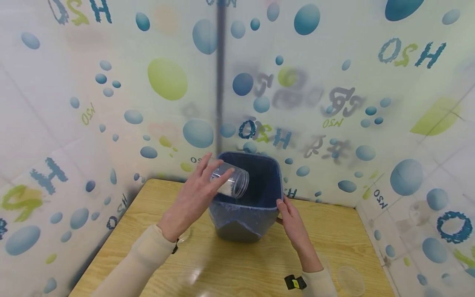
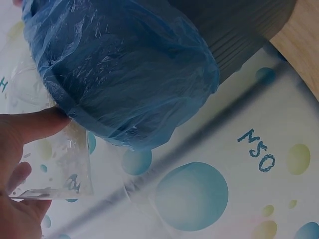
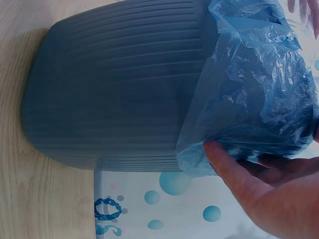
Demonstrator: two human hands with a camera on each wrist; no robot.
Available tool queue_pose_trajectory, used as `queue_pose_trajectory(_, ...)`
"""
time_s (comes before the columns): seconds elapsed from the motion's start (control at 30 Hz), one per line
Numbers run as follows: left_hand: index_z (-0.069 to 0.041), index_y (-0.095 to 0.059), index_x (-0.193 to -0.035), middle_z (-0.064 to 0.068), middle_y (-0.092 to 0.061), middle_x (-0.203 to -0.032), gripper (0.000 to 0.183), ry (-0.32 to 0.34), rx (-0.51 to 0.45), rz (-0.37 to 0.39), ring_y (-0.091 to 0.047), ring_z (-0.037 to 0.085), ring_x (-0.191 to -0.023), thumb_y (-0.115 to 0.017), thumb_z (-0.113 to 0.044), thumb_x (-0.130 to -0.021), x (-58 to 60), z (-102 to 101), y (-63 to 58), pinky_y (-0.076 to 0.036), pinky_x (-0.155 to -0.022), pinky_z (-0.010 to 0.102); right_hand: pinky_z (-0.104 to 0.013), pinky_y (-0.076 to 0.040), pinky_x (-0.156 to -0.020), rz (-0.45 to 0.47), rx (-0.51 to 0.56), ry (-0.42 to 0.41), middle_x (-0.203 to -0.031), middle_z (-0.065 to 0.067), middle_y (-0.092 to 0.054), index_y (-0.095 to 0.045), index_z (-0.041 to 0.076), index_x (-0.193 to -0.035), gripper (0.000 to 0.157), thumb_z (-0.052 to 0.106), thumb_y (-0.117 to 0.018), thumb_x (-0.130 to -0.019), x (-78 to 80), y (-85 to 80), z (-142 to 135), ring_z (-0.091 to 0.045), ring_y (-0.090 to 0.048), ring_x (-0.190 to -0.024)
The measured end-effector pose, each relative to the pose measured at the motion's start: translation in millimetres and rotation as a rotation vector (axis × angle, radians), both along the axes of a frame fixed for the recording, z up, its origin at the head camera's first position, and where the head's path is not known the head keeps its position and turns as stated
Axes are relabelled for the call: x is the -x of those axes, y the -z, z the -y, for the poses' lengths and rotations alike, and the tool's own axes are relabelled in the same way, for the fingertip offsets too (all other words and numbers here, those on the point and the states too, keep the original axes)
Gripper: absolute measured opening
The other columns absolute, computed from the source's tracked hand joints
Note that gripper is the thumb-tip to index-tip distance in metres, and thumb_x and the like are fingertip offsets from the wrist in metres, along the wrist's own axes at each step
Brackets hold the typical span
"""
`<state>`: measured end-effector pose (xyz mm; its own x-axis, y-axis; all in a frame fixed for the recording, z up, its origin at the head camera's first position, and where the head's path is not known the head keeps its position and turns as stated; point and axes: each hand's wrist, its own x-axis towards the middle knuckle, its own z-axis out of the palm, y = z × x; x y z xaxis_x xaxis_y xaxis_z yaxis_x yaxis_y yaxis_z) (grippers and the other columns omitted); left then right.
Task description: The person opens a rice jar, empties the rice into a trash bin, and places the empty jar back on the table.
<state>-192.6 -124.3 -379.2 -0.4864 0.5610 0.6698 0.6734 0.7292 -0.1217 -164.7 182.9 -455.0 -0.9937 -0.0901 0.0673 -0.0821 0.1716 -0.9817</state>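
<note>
A waste bin (image 1: 237, 232), dark blue-grey and ribbed, stands upright on the table, lined with a thin blue plastic bag (image 1: 246, 213) folded over its rim. My left hand (image 1: 193, 196) grips a clear plastic jar (image 1: 242, 183) lying almost on its side over the bin's left rim, its mouth facing into the opening. Pale bits cling inside the jar (image 2: 75, 167), as the left wrist view shows. On the bin's right side, my right hand (image 1: 295, 225) holds the rim through the bag, thumb on the outer side in the right wrist view. The bottom of the bin's inside is hidden.
The wooden table (image 1: 315, 235) sits in a corner between walls covered in a bubble-patterned sheet (image 1: 167, 78). A clear round disc, like a lid (image 1: 350, 280), lies at the front right. Another small clear item (image 1: 184, 235) is partly hidden by my left wrist.
</note>
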Motion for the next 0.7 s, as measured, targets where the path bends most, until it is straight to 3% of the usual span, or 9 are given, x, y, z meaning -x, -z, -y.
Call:
queue_pose_trajectory(0.23, -0.019, -0.052, -0.152, 0.020, -0.041, -0.152, 0.084, 0.024, -0.005, 0.066, -0.021, 0.049, -0.152, -0.071, 0.022, -0.081, -2.0, -0.6, 0.0, -0.061, -0.085, 0.048, -0.062, -0.045, -0.106, 0.013, 0.013, 0.000, -0.163, -0.023, -0.035, -0.029, 0.002, -0.162, 0.060, 0.037, -0.038, -0.113, 1.0, -0.2, -0.2, -0.045, -0.038, -0.146)
queue_pose_trajectory(0.4, -0.020, -0.051, -0.153, 0.020, -0.040, -0.153, 0.086, 0.034, -0.015, 0.066, -0.022, 0.051, -0.151, -0.069, 0.024, -0.081, -2.2, -1.3, 1.2, -0.062, -0.077, 0.046, -0.062, -0.044, -0.106, 0.011, 0.015, -0.005, -0.162, -0.024, -0.036, -0.029, 0.001, -0.161, 0.062, 0.039, -0.039, -0.113, 1.5, 0.1, -0.7, -0.045, -0.039, -0.145)
queue_pose_trajectory(0.7, -0.019, -0.048, -0.154, 0.019, -0.040, -0.154, 0.088, 0.028, -0.007, 0.064, -0.024, 0.050, -0.151, -0.079, 0.016, -0.079, -3.4, -3.7, -2.1, -0.060, -0.086, 0.048, -0.061, -0.045, -0.106, 0.006, 0.016, -0.005, -0.161, -0.024, -0.038, -0.031, 0.002, -0.161, 0.062, 0.039, -0.040, -0.113, 0.1, -0.7, -0.5, -0.044, -0.041, -0.145)
